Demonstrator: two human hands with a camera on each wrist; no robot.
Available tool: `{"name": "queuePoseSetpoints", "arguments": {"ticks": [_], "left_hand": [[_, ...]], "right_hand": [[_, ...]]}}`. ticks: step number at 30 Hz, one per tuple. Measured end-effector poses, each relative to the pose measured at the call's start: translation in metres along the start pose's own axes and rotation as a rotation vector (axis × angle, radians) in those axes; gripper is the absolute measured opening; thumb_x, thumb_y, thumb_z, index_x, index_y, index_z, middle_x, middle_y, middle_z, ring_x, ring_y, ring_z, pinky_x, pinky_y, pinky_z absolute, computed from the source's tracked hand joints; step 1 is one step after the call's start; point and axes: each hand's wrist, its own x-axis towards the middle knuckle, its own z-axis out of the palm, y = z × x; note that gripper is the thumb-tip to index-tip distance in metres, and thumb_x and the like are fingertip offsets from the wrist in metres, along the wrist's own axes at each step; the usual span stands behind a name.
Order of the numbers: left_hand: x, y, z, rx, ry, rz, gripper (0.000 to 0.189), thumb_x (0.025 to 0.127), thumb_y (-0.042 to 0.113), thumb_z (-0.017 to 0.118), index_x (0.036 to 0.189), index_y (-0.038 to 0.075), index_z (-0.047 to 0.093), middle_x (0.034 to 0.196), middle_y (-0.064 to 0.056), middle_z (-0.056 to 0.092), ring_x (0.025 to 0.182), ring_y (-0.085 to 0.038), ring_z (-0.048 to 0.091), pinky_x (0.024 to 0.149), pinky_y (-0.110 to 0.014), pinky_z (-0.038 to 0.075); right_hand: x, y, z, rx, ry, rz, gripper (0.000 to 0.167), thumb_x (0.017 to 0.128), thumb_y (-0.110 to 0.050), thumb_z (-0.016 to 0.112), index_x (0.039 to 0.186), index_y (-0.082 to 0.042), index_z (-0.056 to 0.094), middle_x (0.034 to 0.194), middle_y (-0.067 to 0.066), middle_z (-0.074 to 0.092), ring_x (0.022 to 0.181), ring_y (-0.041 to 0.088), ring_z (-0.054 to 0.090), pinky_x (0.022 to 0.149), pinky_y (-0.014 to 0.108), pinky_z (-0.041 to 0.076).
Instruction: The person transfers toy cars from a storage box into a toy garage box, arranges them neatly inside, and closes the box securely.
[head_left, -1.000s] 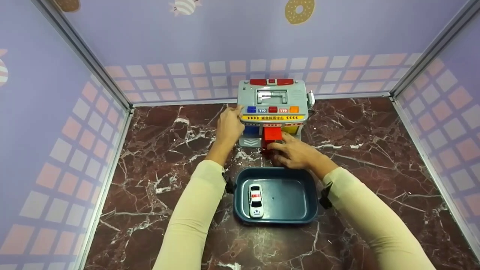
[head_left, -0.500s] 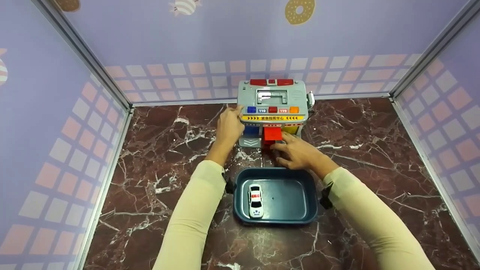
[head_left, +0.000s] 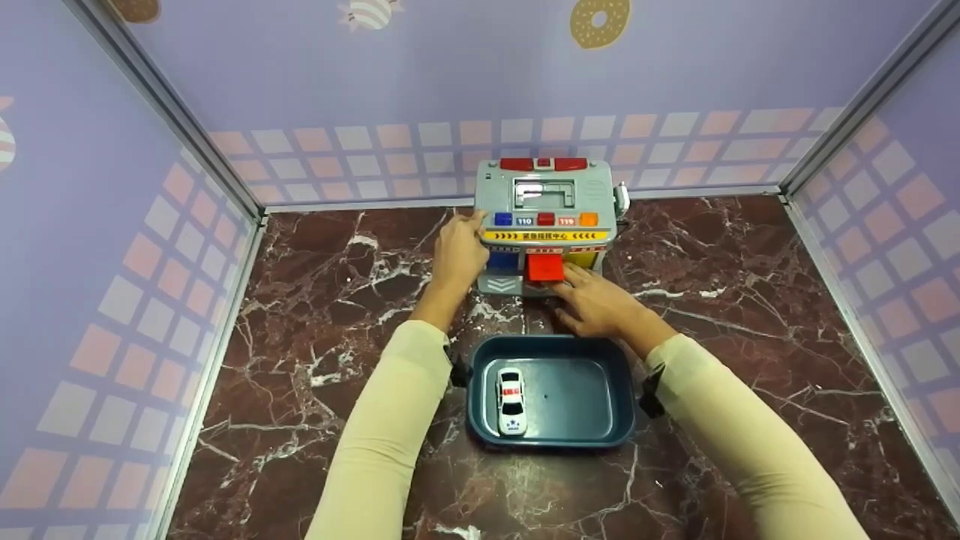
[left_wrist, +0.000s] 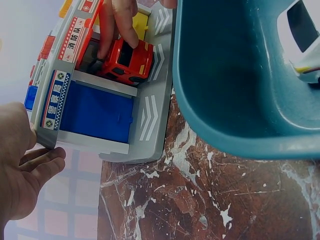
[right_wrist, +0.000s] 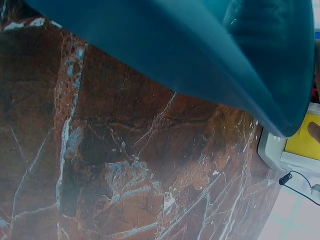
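A toy rescue station [head_left: 546, 202] stands by the back wall, with a blue door [left_wrist: 97, 111], a yellow door and a raised red door flap [head_left: 545, 268] in its middle bay. My left hand [head_left: 459, 253] grips the station's left front roof corner, its fingers curled below the edge in the left wrist view. A red toy fire truck [left_wrist: 131, 60] sits partly inside the middle bay. My right hand [head_left: 596, 301] reaches to it, with straight fingers [left_wrist: 122, 22] touching the truck and the thumb apart from it. In the head view the flap mostly hides the truck.
Close in front of the station stands a dark teal tub [head_left: 628, 397], between my forearms. A white toy police car [head_left: 511, 401] lies in its left part. Patterned walls enclose the marbled tabletop [head_left: 337, 300]. A black cable [right_wrist: 295, 176] lies beside the station's right side.
The red fire truck has gone deeper into the middle bay under the flap, with my right hand's fingers following it. My left hand has stayed on the roof corner.
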Motion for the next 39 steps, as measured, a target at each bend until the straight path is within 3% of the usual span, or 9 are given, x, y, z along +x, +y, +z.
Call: {"name": "queuePoseSetpoints", "arguments": {"ticks": [9, 18, 25, 39], "left_hand": [[-0.0007, -0.0010, 0.0006, 0.008, -0.002, -0.013, 0.037, 0.106, 0.007, 0.066, 0.141, 0.011, 0.076, 0.128, -0.020, 0.078, 0.120, -0.043, 0.075, 0.106, -0.054, 0.061], [0.0001, -0.0016, 0.0001, 0.000, 0.004, -0.010, 0.036, 0.106, 0.006, 0.066, 0.140, 0.011, 0.077, 0.126, -0.020, 0.078, 0.120, -0.042, 0.076, 0.106, -0.054, 0.062], [0.0004, -0.0013, -0.0001, 0.007, -0.011, -0.013, 0.040, 0.105, 0.005, 0.065, 0.142, 0.016, 0.076, 0.126, -0.018, 0.078, 0.120, -0.039, 0.076, 0.106, -0.052, 0.062], [-0.0003, -0.0006, -0.0018, 0.000, -0.031, -0.029, 0.043, 0.105, 0.005, 0.065, 0.145, 0.018, 0.075, 0.129, -0.018, 0.077, 0.122, -0.039, 0.075, 0.108, -0.052, 0.061]], "right_hand": [[0.0019, 0.0008, 0.0014, -0.028, 0.021, -0.007, 0.051, 0.103, -0.028, 0.072, 0.149, -0.007, 0.066, 0.150, 0.026, 0.059, 0.133, 0.052, 0.059, 0.118, 0.064, 0.051], [0.0010, 0.0015, -0.0009, -0.089, 0.004, 0.008, 0.052, 0.104, -0.034, 0.073, 0.152, -0.016, 0.066, 0.155, 0.019, 0.058, 0.136, 0.048, 0.054, 0.114, 0.066, 0.052], [-0.0005, 0.0046, 0.0005, -0.124, 0.001, 0.019, 0.053, 0.102, -0.038, 0.074, 0.153, -0.022, 0.066, 0.159, 0.016, 0.057, 0.148, 0.045, 0.049, 0.119, 0.068, 0.048], [0.0008, 0.0096, -0.0049, -0.152, -0.072, 0.022, 0.051, 0.103, -0.037, 0.071, 0.152, -0.024, 0.065, 0.165, 0.015, 0.054, 0.139, 0.047, 0.055, 0.117, 0.069, 0.050]]}}
